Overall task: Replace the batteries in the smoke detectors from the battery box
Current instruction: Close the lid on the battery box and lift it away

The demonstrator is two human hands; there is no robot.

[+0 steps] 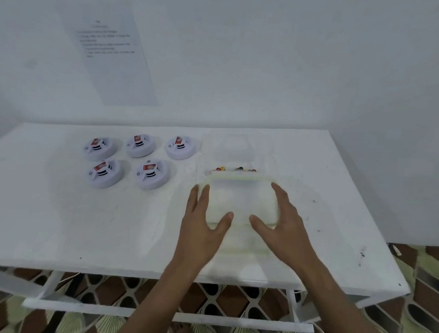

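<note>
1. five smoke detectors (147,173) sit left of the battery box (234,167), well apart from it.
2. left hand (203,223) and right hand (284,222) hold the blurred lid (242,205) by its sides, fingers straight.
3. box lies just beyond the lid; both hands equally near.

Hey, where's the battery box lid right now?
In the head view, the lid sits right of centre, between both hands, just in front of the open battery box, right of the smoke detectors.
</note>
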